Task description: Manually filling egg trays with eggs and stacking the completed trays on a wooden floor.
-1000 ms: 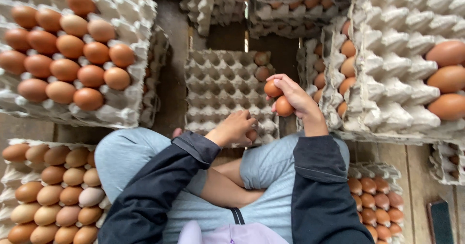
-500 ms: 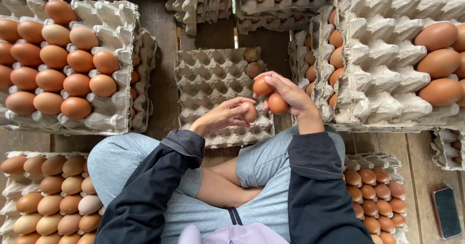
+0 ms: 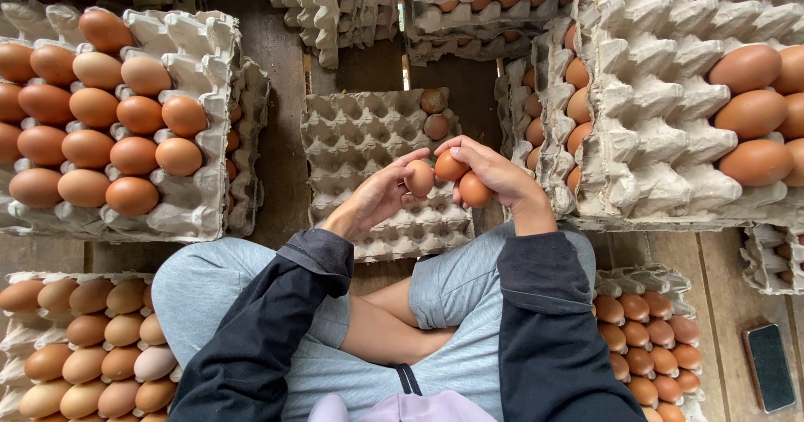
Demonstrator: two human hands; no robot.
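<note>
My left hand (image 3: 378, 198) holds a light brown egg (image 3: 420, 177) by the fingertips above a grey cardboard egg tray (image 3: 360, 137). Right beside it, my right hand (image 3: 494, 171) grips two darker brown eggs (image 3: 462, 179), nearly touching the left hand's egg. That middle tray holds two eggs (image 3: 435, 114) at its far right corner; its other cups are bare. I sit cross-legged in grey shorts and dark sleeves, knees under both hands.
Stacked trays of brown eggs stand at the left (image 3: 100, 129), lower left (image 3: 84, 347), right (image 3: 670, 112) and lower right (image 3: 649, 338). More tray stacks (image 3: 343, 3) stand at the back. A phone (image 3: 768, 365) lies on the wooden floor at right.
My left hand rose from the middle tray with an egg and came up beside my right hand, which lifted slightly with its two eggs. The view shifted a little.
</note>
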